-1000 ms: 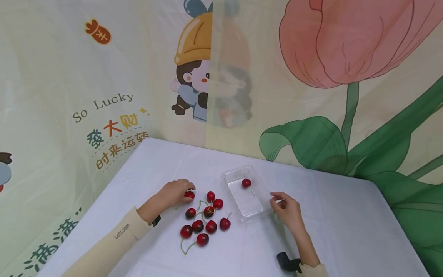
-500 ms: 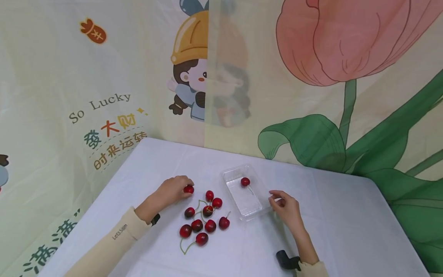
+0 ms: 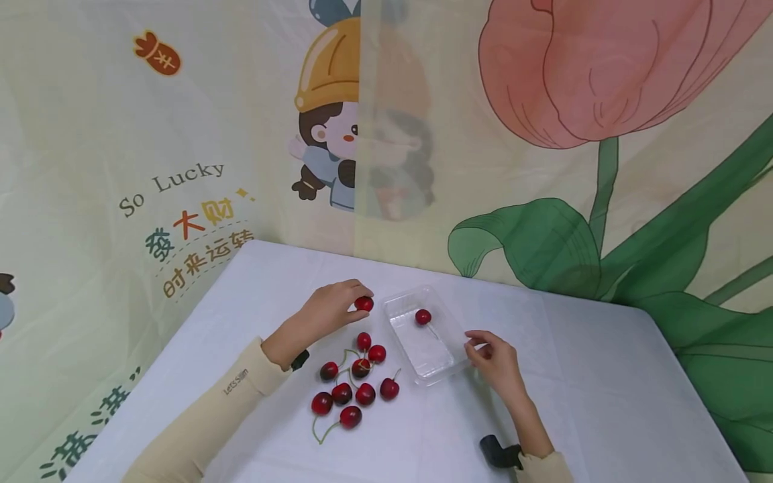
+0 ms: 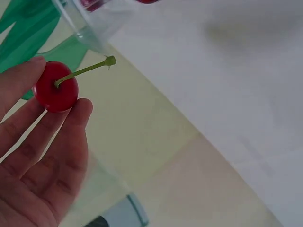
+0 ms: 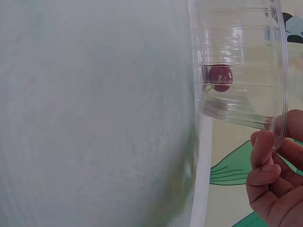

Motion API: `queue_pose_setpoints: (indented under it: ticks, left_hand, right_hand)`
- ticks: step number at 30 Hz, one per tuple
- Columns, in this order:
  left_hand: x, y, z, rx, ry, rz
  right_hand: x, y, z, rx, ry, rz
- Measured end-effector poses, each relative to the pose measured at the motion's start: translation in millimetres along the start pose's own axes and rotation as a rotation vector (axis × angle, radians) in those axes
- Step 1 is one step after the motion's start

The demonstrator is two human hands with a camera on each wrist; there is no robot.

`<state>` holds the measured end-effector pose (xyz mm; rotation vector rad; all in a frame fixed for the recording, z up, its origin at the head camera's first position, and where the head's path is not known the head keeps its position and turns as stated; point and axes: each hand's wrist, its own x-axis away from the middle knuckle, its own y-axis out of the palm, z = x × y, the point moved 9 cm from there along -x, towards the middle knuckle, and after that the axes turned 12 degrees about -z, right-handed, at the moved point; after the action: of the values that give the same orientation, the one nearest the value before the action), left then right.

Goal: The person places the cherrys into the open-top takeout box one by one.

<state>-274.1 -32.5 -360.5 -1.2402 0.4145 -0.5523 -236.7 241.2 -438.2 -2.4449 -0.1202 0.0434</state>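
Observation:
My left hand (image 3: 329, 308) pinches a red cherry (image 4: 56, 87) between thumb and fingertips, just left of the container; a short green stem sticks out of the fruit. A clear plastic container (image 3: 417, 353) sits on the table with one cherry (image 3: 423, 316) inside. My right hand (image 3: 498, 362) pinches the container's rim at its right side, as the right wrist view shows, with thumb and fingers either side of the edge (image 5: 280, 127). In front of the left hand lies a loose group of several dark red cherries (image 3: 365, 394), some with long green stems.
A white cloth covers the table (image 3: 604, 402). Behind it hangs a printed curtain (image 3: 410, 241) with a tulip, a cartoon figure and lettering. Each wrist wears a black device, the right one (image 3: 498, 451) near the table's front.
My left hand has lifted its cherry and carried it right and away from me, to beside the container. The right hand stays at the rim. The view has shifted slightly.

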Motion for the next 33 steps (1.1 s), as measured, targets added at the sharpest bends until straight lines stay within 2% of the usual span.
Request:
queue_pose_setpoints:
  ticks: [3,8,15,19,24,28,33]
  left_hand:
    - [-12.6,-1.3,16.2,0.029,0.052,-0.018]
    - [-33.8,5.3,41.2,0.044,0.124,-0.083]
    - [-52.6,19.7,64.0,0.054,0.137,-0.164]
    - [-59.6,29.0,75.9,0.008,0.146,-0.193]
    - [-72.6,42.0,88.4,-0.092,0.182,-0.195]
    - [-84.2,58.2,92.8,-0.168,0.196,-0.213]
    - [-95.5,79.8,92.0,-0.198,0.180,-0.252]
  right_hand:
    - [-1.0,0.0,1.2,0.003,0.001,0.002]
    - [-2.2,0.0,-0.3,0.007,-0.004,0.010]
    - [-4.3,4.9,-1.6,-0.014,0.000,-0.004]
    - [-3.7,4.5,-0.8,-0.012,0.003,0.005]
    - [-2.5,0.8,-3.2,0.003,-0.031,0.036]
    - [-3.4,-0.4,-2.6,-0.003,-0.030,0.034]
    - [-5.0,1.8,3.1,-0.012,0.015,0.004]
